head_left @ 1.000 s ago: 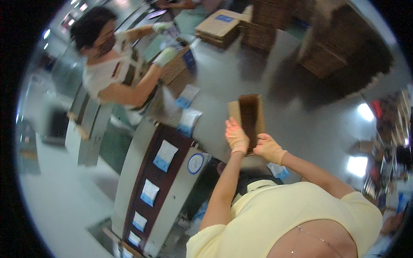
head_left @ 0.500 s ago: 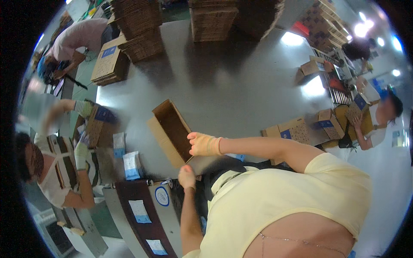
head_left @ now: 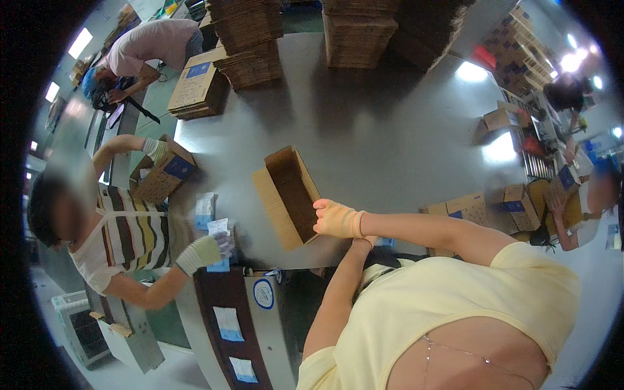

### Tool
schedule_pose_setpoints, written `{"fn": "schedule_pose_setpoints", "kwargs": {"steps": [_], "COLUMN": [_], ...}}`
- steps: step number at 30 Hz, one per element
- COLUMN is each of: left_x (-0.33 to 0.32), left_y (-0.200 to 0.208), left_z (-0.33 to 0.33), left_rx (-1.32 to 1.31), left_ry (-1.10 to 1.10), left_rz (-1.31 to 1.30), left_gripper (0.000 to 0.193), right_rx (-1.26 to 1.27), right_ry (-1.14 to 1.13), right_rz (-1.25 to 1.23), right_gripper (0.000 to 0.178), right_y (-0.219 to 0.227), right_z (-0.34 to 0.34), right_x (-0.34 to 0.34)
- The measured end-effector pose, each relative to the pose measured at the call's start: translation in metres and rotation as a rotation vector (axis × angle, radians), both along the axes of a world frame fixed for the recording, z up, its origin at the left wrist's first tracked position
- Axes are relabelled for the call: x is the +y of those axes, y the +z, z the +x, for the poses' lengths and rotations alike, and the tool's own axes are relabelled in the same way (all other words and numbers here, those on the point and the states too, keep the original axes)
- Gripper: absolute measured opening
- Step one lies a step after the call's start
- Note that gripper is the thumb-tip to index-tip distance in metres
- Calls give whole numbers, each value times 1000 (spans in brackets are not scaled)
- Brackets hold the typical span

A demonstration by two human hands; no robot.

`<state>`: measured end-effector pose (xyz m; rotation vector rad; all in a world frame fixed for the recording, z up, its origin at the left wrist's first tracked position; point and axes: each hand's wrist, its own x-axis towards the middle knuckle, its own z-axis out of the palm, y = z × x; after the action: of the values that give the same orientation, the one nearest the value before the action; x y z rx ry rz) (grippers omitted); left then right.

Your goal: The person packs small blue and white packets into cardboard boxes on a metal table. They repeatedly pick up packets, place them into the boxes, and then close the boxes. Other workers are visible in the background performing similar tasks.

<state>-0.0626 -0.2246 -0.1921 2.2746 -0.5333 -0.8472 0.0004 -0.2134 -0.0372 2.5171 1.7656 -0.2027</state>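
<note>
An open cardboard box (head_left: 296,201) lies on the metal table in front of me, its dark inside showing and a flap spread out to its left. My right hand (head_left: 339,218), in an orange-yellow glove, is closed with its fingertips on the box's right edge. My left hand (head_left: 366,242) is mostly hidden beneath my right wrist, to the right of the box; its fingers do not show.
A dark conveyor belt (head_left: 223,292) carries white-and-blue packets (head_left: 228,324). At left, a co-worker's gloved hand (head_left: 200,253) is at packets by the belt's end; another box (head_left: 166,172) stands there. Flat cardboard stacks (head_left: 247,42) rise at the far side. More boxes (head_left: 465,211) sit at right.
My left hand has gone from the box's near corner to the right, under my right wrist. The co-worker's gloved hand has reached down to the packets. The whole view has shifted.
</note>
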Motion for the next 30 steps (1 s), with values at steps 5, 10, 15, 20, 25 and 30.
{"fn": "schedule_pose_setpoints", "kwargs": {"steps": [5,10,15,20,25,30], "left_x": [18,78,159,195,203,209], "left_y": [0,78,78,100,86,121], "left_z": [-14,-24,-75,-135,-192,-203], "left_rx": [43,-11,52,96,-7,51], "left_ry": [40,115,349,578,775,981], "left_rz": [43,168,268,243,192,202], "left_gripper": [54,50,36,23,23,24], "right_rx": [-32,-32,-21,48,55,120], "right_ry": [-11,-44,-64,-74,-92,-136], "right_rz": [27,93,81,-5,33,44], "right_gripper": [7,9,8,11,11,5], "right_y": [0,1,-1,4,13,7], "right_z": [3,4,5,3,-5,-3], "right_x": [-8,-13,-7,-3,6,8]}}
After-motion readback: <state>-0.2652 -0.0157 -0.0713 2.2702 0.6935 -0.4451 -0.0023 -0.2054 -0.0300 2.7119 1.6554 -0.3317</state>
